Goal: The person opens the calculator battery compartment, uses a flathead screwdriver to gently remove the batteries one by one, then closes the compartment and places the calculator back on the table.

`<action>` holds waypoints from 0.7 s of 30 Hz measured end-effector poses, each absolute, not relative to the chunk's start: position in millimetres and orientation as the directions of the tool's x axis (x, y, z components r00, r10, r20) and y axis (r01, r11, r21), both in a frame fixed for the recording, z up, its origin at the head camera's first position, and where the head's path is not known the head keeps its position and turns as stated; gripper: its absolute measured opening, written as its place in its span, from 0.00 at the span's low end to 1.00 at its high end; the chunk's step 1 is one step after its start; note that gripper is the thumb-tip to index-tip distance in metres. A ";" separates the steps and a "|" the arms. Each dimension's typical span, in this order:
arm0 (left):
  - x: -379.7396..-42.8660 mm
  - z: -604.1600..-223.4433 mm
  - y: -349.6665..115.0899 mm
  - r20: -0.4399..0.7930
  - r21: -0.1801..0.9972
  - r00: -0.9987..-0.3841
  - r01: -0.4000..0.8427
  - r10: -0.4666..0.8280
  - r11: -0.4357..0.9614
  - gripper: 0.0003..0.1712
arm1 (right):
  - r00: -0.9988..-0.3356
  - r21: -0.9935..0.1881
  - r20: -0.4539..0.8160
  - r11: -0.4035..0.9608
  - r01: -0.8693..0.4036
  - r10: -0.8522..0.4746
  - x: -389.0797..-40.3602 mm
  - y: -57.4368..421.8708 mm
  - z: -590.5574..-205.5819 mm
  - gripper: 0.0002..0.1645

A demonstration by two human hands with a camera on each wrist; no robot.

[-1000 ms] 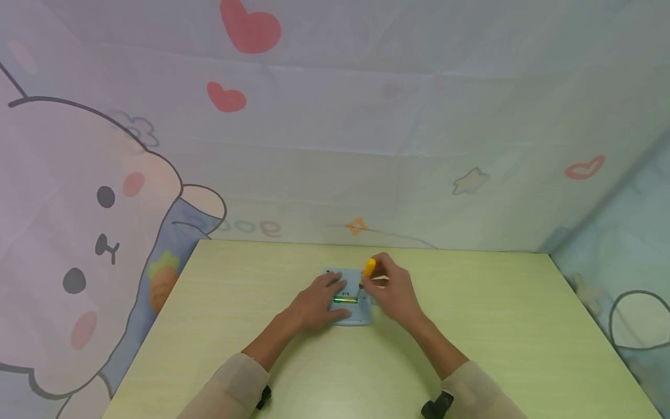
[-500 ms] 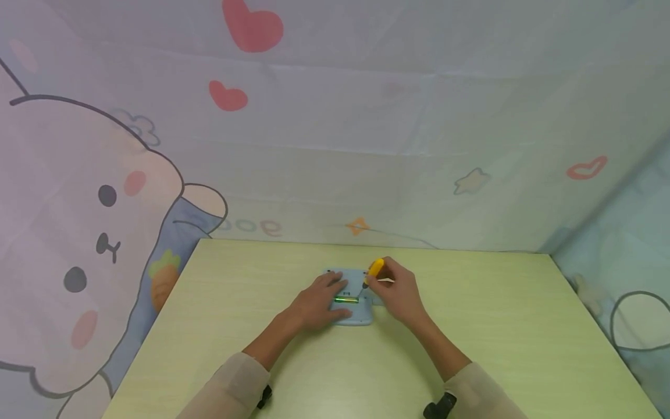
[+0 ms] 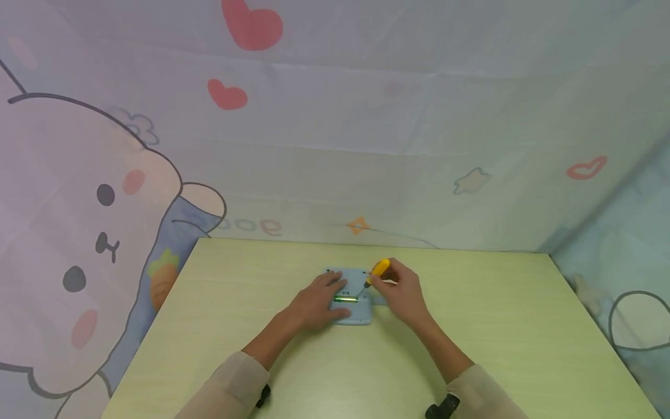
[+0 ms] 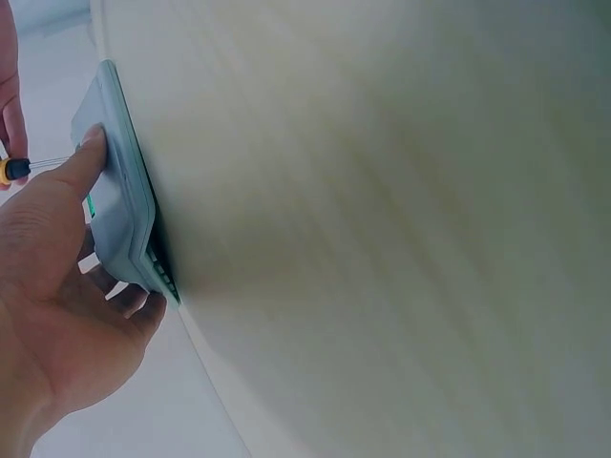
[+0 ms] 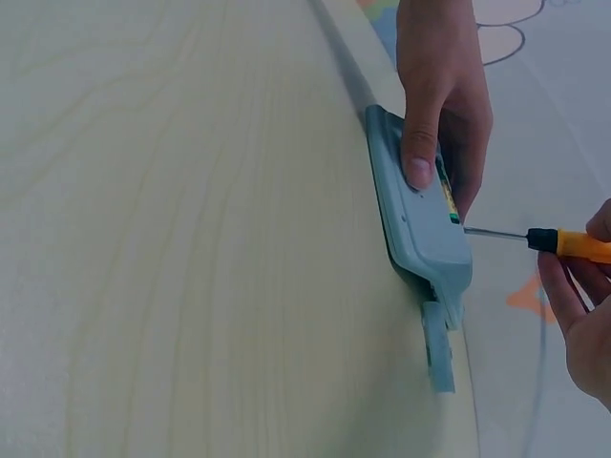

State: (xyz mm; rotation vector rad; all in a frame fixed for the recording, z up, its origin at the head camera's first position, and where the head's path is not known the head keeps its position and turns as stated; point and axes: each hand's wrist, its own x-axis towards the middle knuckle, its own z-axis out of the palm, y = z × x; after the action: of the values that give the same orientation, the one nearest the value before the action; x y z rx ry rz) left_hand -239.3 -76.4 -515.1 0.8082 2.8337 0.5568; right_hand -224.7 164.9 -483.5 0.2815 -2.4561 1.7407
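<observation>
A light blue calculator (image 3: 358, 315) lies back side up, with a green battery (image 3: 346, 299) in its slot. Across its left part my left hand (image 3: 316, 302) holds it down, the thumb on the back and other fingers around the edge. My right hand (image 3: 404, 293) pinches a screwdriver by its yellow handle (image 3: 380, 267), which leans to the right. In the right wrist view, the thin metal shaft (image 5: 495, 233) meets the calculator at the battery's end. Small keys (image 4: 162, 271) show along the underside in the left wrist view.
A small light blue flat piece (image 3: 379, 301) sticks out at the calculator's right side. All of this is on a pale wood-grain table (image 3: 502, 326). Behind its far edge hangs a printed cloth (image 3: 335, 145). A dark cable loop (image 3: 640, 349) shows at the right.
My right hand has shifted right and slightly toward me, tilting the screwdriver handle to the right while its tip stays near the battery's end. The left hand and calculator keep their place.
</observation>
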 end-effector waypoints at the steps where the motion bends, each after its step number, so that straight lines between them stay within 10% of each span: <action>1: -239.1 -514.9 -76.6 -0.035 0.386 -0.846 0.479 0.532 0.788 0.44 | -0.976 -0.923 0.199 0.319 -0.216 -0.084 -224.9 165.5 -483.8 0.09; 21: -240.0 -517.2 -76.9 -0.032 0.396 -0.846 0.478 0.532 0.784 0.45 | -0.996 -0.997 0.079 -0.026 -0.078 -0.038 -231.0 178.2 -500.2 0.14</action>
State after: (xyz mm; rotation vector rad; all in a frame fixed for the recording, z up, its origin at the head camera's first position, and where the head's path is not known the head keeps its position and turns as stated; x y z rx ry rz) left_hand -240.0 -76.9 -517.2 0.8068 2.8317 0.5709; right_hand -231.0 178.2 -500.2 0.1296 -2.1726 2.2274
